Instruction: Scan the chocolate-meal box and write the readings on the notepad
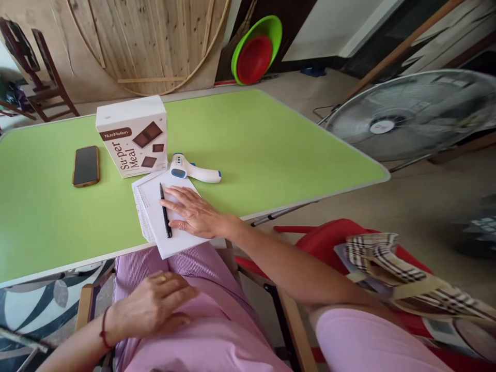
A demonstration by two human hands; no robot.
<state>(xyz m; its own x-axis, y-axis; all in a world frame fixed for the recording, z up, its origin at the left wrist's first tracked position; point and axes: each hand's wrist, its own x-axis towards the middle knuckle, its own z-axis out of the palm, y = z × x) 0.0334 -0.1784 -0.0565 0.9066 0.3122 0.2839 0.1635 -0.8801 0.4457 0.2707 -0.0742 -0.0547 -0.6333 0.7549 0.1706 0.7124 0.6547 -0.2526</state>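
Observation:
My right hand point(194, 213) lies palm down on a stack of white paper point(176, 248), its fingers stretched out and spread. Its fingertips reach a black pen point(165, 212) that rests on the top sheet; I cannot tell whether they press on it. Beneath, a sheet with handwriting point(143, 213) sticks out at the left. My left hand point(153, 305) rests over my lap with loosely bent fingers, and nothing shows in it. Just beyond the paper sits a white and blue infrared thermometer point(196, 170), beside an upright white "Su-per Meal" box point(134, 139).
A phone point(86, 165) lies on the green table point(240, 134) left of the box. A large fan point(406, 119) stands past the table's right end. At my right, a red chair point(329, 235) holds a checked cloth item point(387, 258). Green and red basins point(256, 51) lean behind.

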